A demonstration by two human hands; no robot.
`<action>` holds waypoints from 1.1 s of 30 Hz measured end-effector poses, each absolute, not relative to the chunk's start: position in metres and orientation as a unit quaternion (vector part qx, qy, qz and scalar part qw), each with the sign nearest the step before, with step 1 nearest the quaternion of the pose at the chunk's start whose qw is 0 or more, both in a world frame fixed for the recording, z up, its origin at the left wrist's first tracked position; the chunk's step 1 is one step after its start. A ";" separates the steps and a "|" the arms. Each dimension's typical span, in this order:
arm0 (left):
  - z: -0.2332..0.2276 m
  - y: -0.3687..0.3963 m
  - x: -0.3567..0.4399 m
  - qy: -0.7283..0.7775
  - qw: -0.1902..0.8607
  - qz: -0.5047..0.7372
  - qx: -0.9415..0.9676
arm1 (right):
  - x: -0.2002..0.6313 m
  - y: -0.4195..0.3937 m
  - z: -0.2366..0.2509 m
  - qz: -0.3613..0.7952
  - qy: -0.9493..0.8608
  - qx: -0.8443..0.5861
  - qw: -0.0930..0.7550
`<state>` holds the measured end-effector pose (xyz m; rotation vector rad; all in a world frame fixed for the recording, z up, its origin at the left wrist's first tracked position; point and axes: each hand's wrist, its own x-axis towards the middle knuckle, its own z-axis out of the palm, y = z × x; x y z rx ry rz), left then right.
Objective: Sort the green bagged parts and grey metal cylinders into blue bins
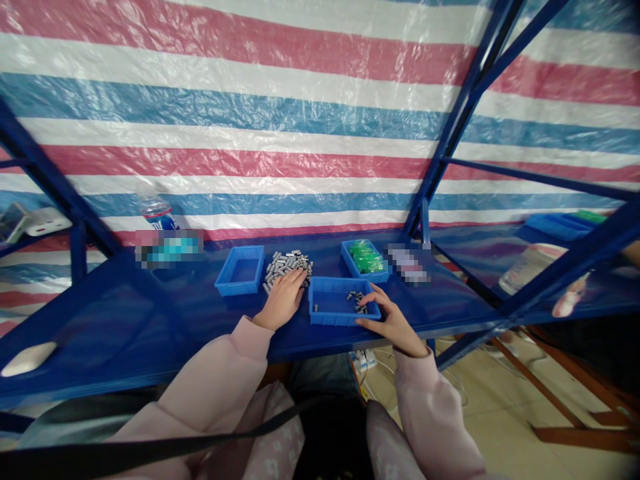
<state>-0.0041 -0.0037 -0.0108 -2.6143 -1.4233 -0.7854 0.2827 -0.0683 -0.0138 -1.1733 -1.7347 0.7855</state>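
Small grey metal cylinders (pixel 287 265) heaped under left hand (pixel 283 300), fingers spread, right hand (pixel 393 321) fingers gripping blue plastic tray (pixel 330 305)

Both arms in pale pink fleece sleeves, loose fit, ribbed cuffs at wrists. Left hand (pixel 283 300) and right hand (pixel 393 321) bare: no gloves, rings or watch visible. Lap: pink trousers with small white flower print. Dark strap crosses lower frame over left sleeve. Fabric soft, slightly creased at elbows.
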 end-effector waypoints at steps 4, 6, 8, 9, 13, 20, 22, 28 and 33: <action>-0.012 -0.005 -0.004 -0.451 0.022 -0.231 -0.862 | 0.283 -0.068 -0.014 0.317 -0.696 -0.471 0.440; -0.010 -0.005 -0.004 -0.454 0.020 -0.227 -0.861 | 0.283 -0.068 -0.015 0.317 -0.696 -0.473 0.437; -0.008 -0.006 -0.004 -0.456 0.018 -0.228 -0.860 | 0.283 -0.068 -0.015 0.316 -0.698 -0.474 0.434; -0.008 -0.006 -0.004 -0.456 0.019 -0.230 -0.859 | 0.283 -0.068 -0.015 0.314 -0.698 -0.475 0.434; -0.007 -0.006 -0.004 -0.454 0.041 -0.244 -0.856 | 0.282 -0.068 -0.015 0.310 -0.700 -0.474 0.435; -0.003 -0.006 -0.004 -0.445 0.062 -0.258 -0.855 | 0.280 -0.067 -0.014 0.301 -0.698 -0.478 0.441; -0.002 -0.006 -0.004 -0.442 0.056 -0.262 -0.856 | 0.279 -0.067 -0.014 0.302 -0.698 -0.477 0.441; 0.002 -0.007 -0.003 -0.433 0.048 -0.284 -0.854 | 0.278 -0.068 -0.013 0.307 -0.696 -0.480 0.437; 0.009 -0.010 -0.003 -0.445 0.071 -0.334 -0.828 | 0.277 -0.068 -0.013 0.303 -0.694 -0.482 0.440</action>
